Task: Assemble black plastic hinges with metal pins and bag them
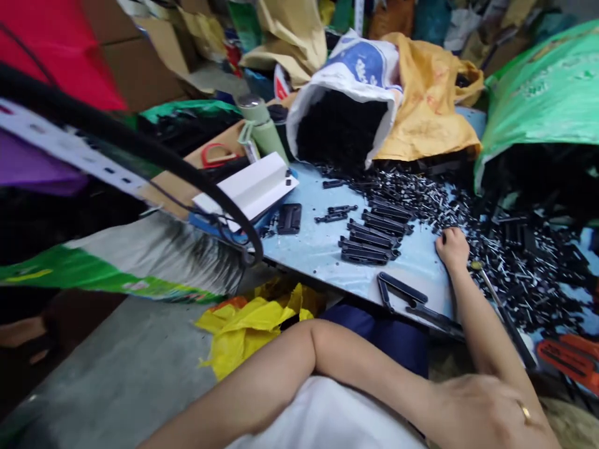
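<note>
My right hand (452, 247) rests on the light blue table (313, 246), fingers curled, at the edge of a spread of small black parts (519, 268); what it holds is hidden. Left of it lie stacked long black plastic pieces (372, 240). A black hinged piece (403, 292) lies at the table's near edge. My left arm crosses my body, and my left hand (486, 411), wearing a ring, lies against my right forearm with its fingers mostly out of sight.
An open white sack (341, 118) of black parts, a yellow sack (430, 106) and a green bag (538, 93) crowd the back. A white box (248, 186), red scissors (215, 154) and a green bottle (262, 128) stand left. Yellow plastic (253, 324) lies on the floor.
</note>
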`<action>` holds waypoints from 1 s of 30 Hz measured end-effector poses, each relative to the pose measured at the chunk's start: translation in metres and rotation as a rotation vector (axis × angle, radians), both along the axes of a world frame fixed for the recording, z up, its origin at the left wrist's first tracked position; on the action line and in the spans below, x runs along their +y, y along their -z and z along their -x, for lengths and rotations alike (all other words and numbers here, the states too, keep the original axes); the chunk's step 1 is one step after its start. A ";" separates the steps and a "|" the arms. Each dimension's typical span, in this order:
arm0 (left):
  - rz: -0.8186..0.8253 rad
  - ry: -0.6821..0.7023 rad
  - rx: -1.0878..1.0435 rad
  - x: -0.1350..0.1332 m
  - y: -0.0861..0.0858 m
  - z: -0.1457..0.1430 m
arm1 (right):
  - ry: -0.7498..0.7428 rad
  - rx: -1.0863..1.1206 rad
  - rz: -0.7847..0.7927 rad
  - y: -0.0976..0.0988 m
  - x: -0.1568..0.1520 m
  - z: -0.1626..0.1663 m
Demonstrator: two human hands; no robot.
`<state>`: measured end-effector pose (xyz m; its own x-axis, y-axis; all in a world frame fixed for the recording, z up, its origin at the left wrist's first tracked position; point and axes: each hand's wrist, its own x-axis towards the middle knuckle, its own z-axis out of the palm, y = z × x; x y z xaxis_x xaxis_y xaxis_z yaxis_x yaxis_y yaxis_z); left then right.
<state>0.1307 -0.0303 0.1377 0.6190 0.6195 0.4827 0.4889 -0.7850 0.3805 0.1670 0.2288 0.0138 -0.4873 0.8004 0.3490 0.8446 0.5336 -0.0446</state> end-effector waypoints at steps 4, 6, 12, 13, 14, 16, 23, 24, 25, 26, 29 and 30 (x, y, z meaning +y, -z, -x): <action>0.101 0.113 -0.162 0.003 0.008 -0.008 | 0.000 0.007 0.020 0.005 -0.003 0.000; 0.094 0.215 -0.165 0.005 0.011 -0.005 | 0.003 0.002 0.033 0.006 -0.004 0.000; 0.169 -0.122 0.143 0.052 0.019 0.052 | 0.025 -0.049 0.109 0.006 -0.010 0.000; 0.200 -0.234 0.243 0.064 0.022 0.064 | 0.028 -0.052 0.118 0.006 -0.011 0.000; 0.224 -0.318 0.351 0.075 0.026 0.076 | 0.029 -0.052 0.125 0.006 -0.011 0.000; 0.245 -0.420 0.512 0.095 0.038 0.096 | 0.023 -0.045 0.128 0.007 -0.011 0.000; 0.336 -0.413 0.648 0.128 0.072 0.107 | 0.004 -0.037 0.151 0.004 -0.013 -0.001; 0.332 -0.409 0.634 0.129 0.072 0.106 | 0.005 -0.038 0.162 0.003 -0.013 -0.001; 0.322 -0.405 0.631 0.128 0.071 0.107 | -0.002 -0.035 0.176 0.001 -0.014 -0.002; 0.318 -0.404 0.610 0.126 0.069 0.110 | -0.016 -0.023 0.189 -0.001 -0.016 -0.002; 0.417 -0.460 0.281 0.109 0.063 0.128 | -0.082 0.088 0.212 -0.008 -0.025 -0.008; 0.504 -0.505 0.084 0.100 0.062 0.136 | -0.103 0.149 0.214 -0.011 -0.030 -0.011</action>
<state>-0.0051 0.0699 0.0755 0.2199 0.9752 0.0261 0.7895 -0.1936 0.5824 0.1776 0.1990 0.0243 -0.5259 0.8126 0.2512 0.7620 0.5813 -0.2853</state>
